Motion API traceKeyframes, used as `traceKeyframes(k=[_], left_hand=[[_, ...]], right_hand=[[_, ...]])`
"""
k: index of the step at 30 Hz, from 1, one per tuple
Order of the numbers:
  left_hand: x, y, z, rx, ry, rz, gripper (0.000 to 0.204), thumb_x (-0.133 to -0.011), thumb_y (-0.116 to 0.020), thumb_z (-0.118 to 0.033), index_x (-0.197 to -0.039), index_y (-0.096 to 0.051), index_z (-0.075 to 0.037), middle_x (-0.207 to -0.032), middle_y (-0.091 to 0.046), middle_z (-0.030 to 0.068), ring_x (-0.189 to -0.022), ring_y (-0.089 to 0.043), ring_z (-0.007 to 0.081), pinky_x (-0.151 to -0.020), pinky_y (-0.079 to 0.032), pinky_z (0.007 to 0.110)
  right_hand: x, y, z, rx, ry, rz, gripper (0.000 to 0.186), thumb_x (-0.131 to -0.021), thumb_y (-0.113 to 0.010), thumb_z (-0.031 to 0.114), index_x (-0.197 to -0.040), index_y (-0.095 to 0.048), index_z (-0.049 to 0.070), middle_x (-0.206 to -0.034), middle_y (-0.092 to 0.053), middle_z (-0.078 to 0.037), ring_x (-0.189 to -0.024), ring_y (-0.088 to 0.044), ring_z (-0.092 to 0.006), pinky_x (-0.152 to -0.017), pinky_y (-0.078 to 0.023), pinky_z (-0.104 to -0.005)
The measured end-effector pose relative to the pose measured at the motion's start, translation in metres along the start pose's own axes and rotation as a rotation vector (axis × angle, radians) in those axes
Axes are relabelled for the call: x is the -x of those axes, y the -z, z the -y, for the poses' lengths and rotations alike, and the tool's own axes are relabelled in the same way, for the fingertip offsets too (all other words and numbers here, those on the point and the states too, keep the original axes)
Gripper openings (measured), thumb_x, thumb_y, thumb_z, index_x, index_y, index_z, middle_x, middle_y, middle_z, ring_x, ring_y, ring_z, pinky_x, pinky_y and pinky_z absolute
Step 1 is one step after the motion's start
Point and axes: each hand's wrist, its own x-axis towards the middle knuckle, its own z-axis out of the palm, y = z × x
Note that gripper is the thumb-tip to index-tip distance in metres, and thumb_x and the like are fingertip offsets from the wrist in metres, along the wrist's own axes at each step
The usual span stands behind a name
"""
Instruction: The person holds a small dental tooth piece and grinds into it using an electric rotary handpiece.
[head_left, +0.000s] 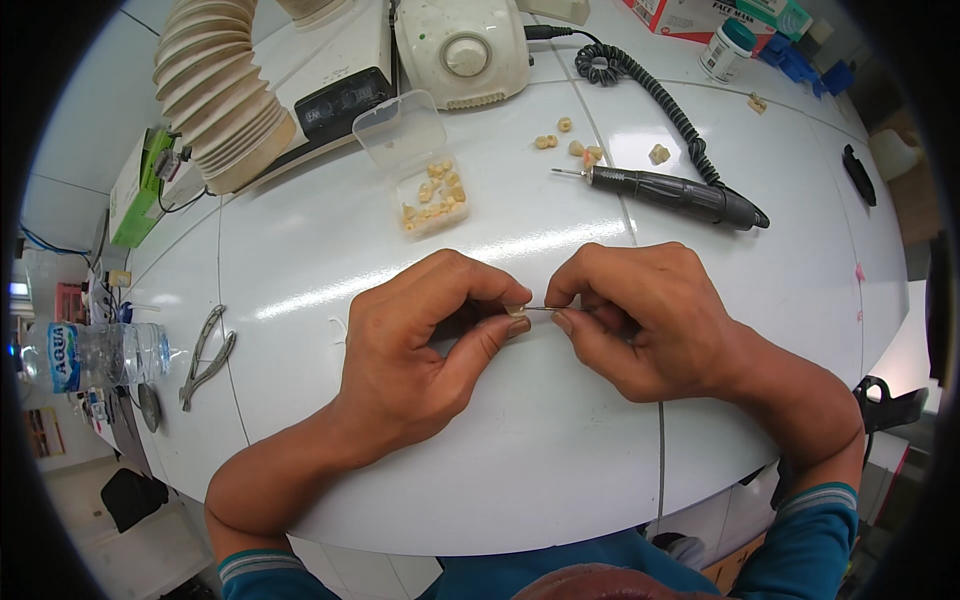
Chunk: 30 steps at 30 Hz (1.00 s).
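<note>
My left hand (420, 350) pinches a small pale piece (517, 311) between thumb and forefinger. My right hand (645, 325) is closed on a thin metal tool (540, 308), whose tip reaches the pale piece. Beyond my hands, an open clear plastic box (430, 228) holds several small tooth-like yellowish pieces (445, 180). More such pieces (576, 148) lie on the white table (530, 450), near a black handpiece (670, 195) with a thin bit and a coiled cord.
Metal pliers (205, 365) and a water bottle (100, 355) are at the left. A cream control unit (460, 55), a ribbed hose (215, 90) and a green box (138, 195) stand at the back. A white jar (727, 58) and mask boxes (670, 15) are at the back right.
</note>
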Motion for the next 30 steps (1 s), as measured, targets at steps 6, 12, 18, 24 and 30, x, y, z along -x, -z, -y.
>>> traceKeyframes(k=[6, 12, 18, 24, 30], left_hand=[[-0.0001, 0.0004, -0.001, -0.003, 0.009, 0.01, 0.021, -0.097, -0.078, 0.014, -0.115, -0.073, 0.004, -0.113, -0.076, 0.0104, -0.104, -0.075, 0.0144, -0.091, -0.062, 0.029], [-0.0007, 0.0008, -0.0014, 0.0, 0.005, 0.012, 0.021, -0.098, -0.078, 0.013, -0.116, -0.073, 0.004, -0.113, -0.076, 0.0104, -0.104, -0.075, 0.0147, -0.091, -0.062, 0.029], [-0.0001, 0.0007, -0.0004, 0.003, 0.012, 0.017, 0.021, -0.098, -0.077, 0.013, -0.116, -0.072, 0.004, -0.116, -0.077, 0.0123, -0.108, -0.077, 0.0163, -0.096, -0.064, 0.031], [-0.0001, 0.0002, -0.0021, 0.044, 0.051, 0.011, 0.021, -0.102, -0.076, 0.01, -0.12, -0.069, 0.005, -0.119, -0.081, 0.0156, -0.112, -0.079, 0.0185, -0.099, -0.065, 0.032], [0.0, 0.0003, -0.0018, 0.024, 0.051, 0.013, 0.02, -0.104, -0.076, 0.008, -0.122, -0.068, 0.004, -0.119, -0.082, 0.0158, -0.111, -0.079, 0.0179, -0.099, -0.065, 0.032]], right_hand=[[0.0001, 0.0003, -0.0004, -0.001, -0.004, 0.005, 0.016, -0.093, -0.077, 0.003, -0.104, -0.066, 0.009, -0.073, -0.068, -0.006, -0.059, -0.07, -0.024, -0.053, -0.051, -0.0379], [-0.0002, 0.0001, 0.0009, -0.012, -0.02, 0.001, 0.014, -0.093, -0.076, 0.003, -0.102, -0.067, 0.008, -0.072, -0.067, -0.007, -0.057, -0.068, -0.0241, -0.053, -0.05, -0.0382], [0.0007, 0.0032, 0.0018, -0.05, -0.044, -0.036, 0.012, -0.091, -0.075, 0.002, -0.099, -0.067, 0.007, -0.068, -0.062, -0.006, -0.054, -0.062, -0.0213, -0.052, -0.047, -0.0359], [-0.0001, 0.0006, 0.0002, -0.029, -0.005, -0.044, 0.011, -0.093, -0.075, 0.004, -0.1, -0.068, 0.006, -0.067, -0.063, -0.006, -0.054, -0.063, -0.0205, -0.052, -0.048, -0.0356], [0.0004, -0.0006, -0.0003, -0.062, -0.019, -0.049, 0.008, -0.097, -0.076, 0.006, -0.101, -0.068, 0.006, -0.07, -0.067, -0.006, -0.057, -0.07, -0.021, -0.054, -0.054, -0.0341]])
